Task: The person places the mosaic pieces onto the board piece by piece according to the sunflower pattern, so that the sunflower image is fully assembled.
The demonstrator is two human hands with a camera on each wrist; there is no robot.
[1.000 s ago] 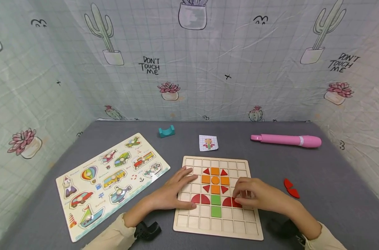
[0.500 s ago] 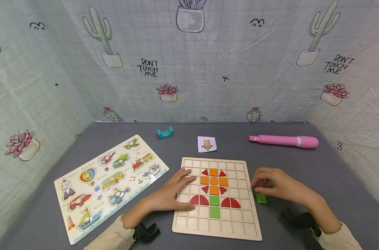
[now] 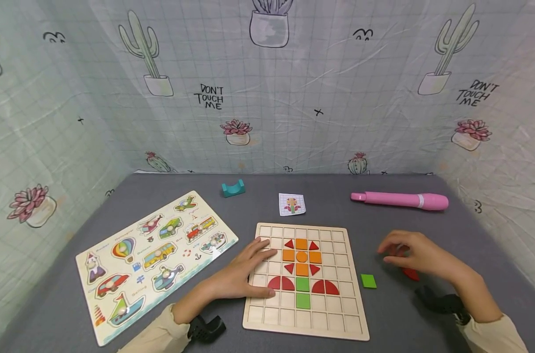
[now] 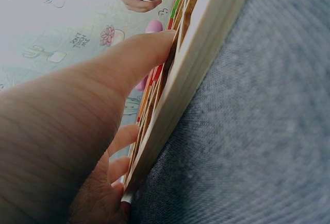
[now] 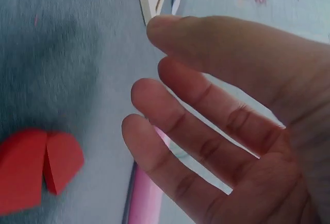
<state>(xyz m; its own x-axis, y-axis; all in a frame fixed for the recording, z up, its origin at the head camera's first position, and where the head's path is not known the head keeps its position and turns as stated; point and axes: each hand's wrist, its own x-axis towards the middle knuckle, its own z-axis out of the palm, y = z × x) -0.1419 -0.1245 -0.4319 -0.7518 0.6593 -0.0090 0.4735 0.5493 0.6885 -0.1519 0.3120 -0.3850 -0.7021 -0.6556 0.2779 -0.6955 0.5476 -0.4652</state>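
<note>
Reaching with loose, empty fingers, the right hand (image 3: 415,255) hovers over the red pieces (image 5: 38,165); left hand (image 3: 242,272) flat on the board (image 3: 304,326), flower mostly built, green square (image 3: 368,281) unplaced

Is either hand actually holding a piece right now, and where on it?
No. The right hand hovers open over the red pieces, not gripping them. The left hand rests flat on the wooden board.

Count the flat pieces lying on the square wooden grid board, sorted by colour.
Red triangles and quarter-circles: 8
Orange squares and circle: 5
Green squares: 2
Total on the wooden grid board: 15
</note>
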